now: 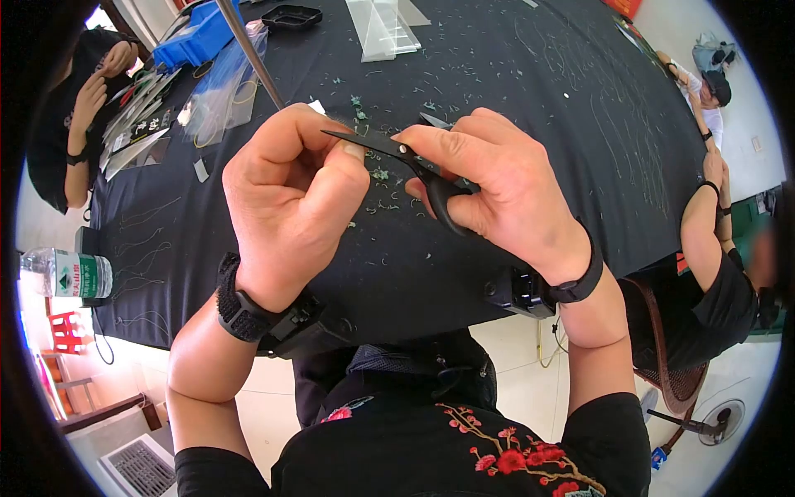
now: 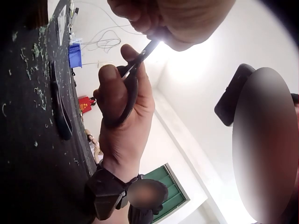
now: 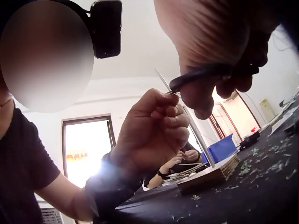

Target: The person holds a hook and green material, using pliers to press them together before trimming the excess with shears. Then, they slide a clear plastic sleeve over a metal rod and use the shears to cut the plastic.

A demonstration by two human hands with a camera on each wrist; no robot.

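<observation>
Right hand (image 1: 509, 186) gripped black scissors (image 1: 437, 192); left hand (image 1: 286, 195) curled at their blade (image 1: 370, 142), anything pinched too small to tell.

Chinese characters on bottle label (image 1: 81, 276), black card (image 1: 142, 130), none legible

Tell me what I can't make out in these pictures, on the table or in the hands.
Head view: whether the left hand pinches anything; its curled fingers hide that.
Left wrist view: the tips of the scissors, behind the left hand.
Head view: what the green scraps are; too small.
Head view: clear sheets, cut off by the top edge.
</observation>
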